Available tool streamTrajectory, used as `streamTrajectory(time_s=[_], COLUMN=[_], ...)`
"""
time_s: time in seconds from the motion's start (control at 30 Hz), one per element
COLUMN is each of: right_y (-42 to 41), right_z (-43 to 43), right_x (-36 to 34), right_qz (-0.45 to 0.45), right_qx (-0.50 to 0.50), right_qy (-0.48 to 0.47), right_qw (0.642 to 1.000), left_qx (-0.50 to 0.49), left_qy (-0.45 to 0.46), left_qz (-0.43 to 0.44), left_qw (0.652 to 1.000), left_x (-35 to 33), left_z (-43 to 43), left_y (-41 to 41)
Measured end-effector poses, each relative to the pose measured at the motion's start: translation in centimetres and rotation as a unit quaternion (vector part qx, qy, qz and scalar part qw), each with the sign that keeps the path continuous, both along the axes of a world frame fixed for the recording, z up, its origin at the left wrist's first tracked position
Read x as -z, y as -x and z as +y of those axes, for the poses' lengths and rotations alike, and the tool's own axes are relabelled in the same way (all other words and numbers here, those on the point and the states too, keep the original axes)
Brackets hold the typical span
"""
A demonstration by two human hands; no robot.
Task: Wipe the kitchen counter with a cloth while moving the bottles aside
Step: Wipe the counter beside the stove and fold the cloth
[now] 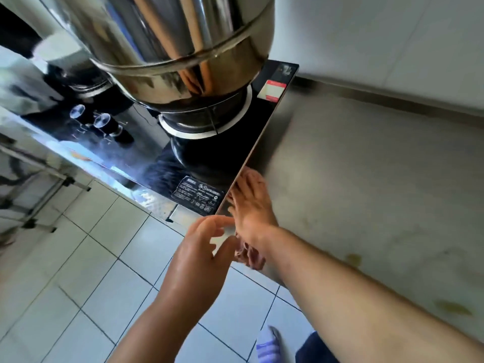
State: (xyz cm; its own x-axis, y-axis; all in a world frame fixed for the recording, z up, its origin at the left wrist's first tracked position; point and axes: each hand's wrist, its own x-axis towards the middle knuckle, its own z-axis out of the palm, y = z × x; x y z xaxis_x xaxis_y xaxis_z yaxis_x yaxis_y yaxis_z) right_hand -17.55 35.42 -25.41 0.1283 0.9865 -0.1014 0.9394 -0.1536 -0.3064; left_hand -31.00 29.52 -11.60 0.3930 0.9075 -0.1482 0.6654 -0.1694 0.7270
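your right hand (252, 214) flat, fingers straight, pressing pink cloth (250, 258) onto counter (366, 192) near front edge, tight against stove (183, 166) rim, likely to work seam. your left hand (201, 247) loose, holding nothing, just beside. bottles not in view.

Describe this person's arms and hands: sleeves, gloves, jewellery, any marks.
Both arms are bare as far as the frame shows, with no sleeves and no gloves. Neither the left hand nor the right hand shows a ring, watch or bracelet. The back of the left hand has a glossy sheen, possibly from wetness.
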Motion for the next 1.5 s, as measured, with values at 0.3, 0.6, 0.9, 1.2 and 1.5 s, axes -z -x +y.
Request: streamTrajectory(time_s=[0.3,0.6,0.9,1.2,1.5], right_y=[2.4,-5.2,-11.8,-18.1,-23.3], right_z=[-12.5,-25.8,-38.6,-37.3,-36.2], right_x=[-1.0,-1.4,-2.4,-7.5,-5.6], right_qz=[0.032,-0.091,0.017,0.201,0.077], right_qx=[-0.055,0.011,0.129,0.445,0.529], right_qy=[-0.081,-0.021,0.071,-0.13,-0.102], right_qw=[0.995,0.996,0.989,0.863,0.839], left_qx=[0.064,0.187,0.269,0.259,0.218], left_qy=[0.015,0.026,0.06,0.059,0.063], left_qz=[-0.016,0.012,0.007,0.007,0.027], left_qw=[0.998,0.982,0.961,0.964,0.974], left_x=[-0.1,-0.5,-0.1,-0.6,0.3], left_z=[-1.8,-6.1,-9.9,-9.1,-7.1], left_y=[-0.1,-7.8,-12.5,-14.6,-14.5])
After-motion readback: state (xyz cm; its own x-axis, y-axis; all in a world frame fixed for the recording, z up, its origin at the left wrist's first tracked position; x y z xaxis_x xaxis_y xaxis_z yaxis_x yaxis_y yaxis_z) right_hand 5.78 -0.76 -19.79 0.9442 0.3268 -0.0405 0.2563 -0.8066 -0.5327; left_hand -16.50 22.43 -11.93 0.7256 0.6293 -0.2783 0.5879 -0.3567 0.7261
